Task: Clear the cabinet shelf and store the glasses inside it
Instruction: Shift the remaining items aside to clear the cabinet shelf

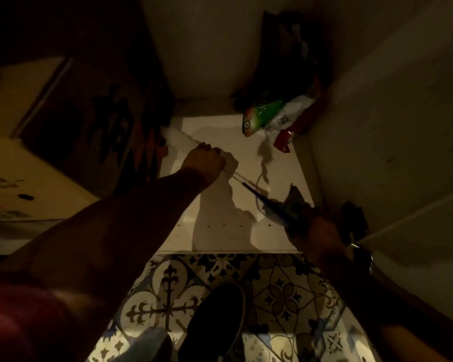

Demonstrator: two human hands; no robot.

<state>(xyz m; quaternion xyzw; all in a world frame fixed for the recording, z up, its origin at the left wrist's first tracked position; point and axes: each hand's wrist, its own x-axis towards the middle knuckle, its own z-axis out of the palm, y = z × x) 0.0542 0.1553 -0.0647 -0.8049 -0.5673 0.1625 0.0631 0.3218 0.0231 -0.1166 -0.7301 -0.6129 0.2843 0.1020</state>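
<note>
**Hands work low cabinet shelf in dim light**

The cabinet shelf (246, 152), pale and lit from the front, sits just above a patterned tile floor (280, 288). No glasses identifiable. L hand (203, 160) is clenched around white paper (178, 142) w/ a thin stick running out below the knuckles toward the R hand (314, 231). R hand grips a dark blue pointed item (259, 198) at the shelf's front right; exact finger hold can't be told in shadow. Beyond the L fingers, at back right, lie a green packet (260, 116) and a white-red wrapper (285, 126). A cardboard box (19, 176) stands far left of them. Dark shoe (215, 320) below.
</note>
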